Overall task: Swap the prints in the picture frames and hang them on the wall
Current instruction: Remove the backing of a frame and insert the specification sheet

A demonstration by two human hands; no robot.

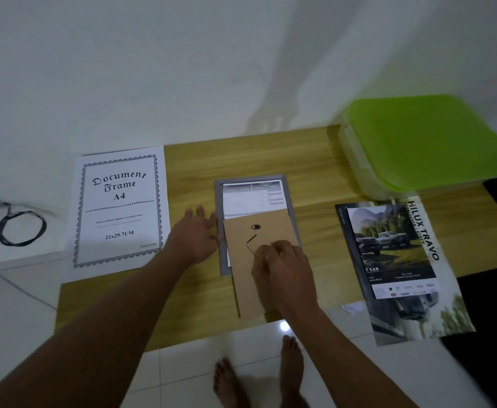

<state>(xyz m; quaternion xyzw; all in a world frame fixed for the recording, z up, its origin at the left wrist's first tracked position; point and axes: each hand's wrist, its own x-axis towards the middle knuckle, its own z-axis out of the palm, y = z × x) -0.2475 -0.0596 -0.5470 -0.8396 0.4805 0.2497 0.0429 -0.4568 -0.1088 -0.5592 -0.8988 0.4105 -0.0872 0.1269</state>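
A grey picture frame (pixel 220 207) lies face down in the middle of the wooden table (pixel 194 301). A white printed sheet (pixel 253 197) shows inside its upper half. The brown cardboard backing board (pixel 241 287) lies askew over the lower half and sticks out past the frame's near edge. My right hand (pixel 282 269) rests on the board, fingers pinched at its thin metal wire stand (pixel 251 241). My left hand (pixel 195 235) lies flat on the table, fingers spread, touching the frame's left edge. A "Document Frame A4" insert sheet (pixel 120 210) lies at the left. A car print (pixel 394 248) lies at the right.
A larger car poster (pixel 424 316) lies under the car print and hangs over the table's near edge. A green-lidded plastic box (pixel 424 142) stands at the back right. A black coiled cable (pixel 20 228) lies on the floor at the left. My bare feet (pixel 259 375) stand on white tiles.
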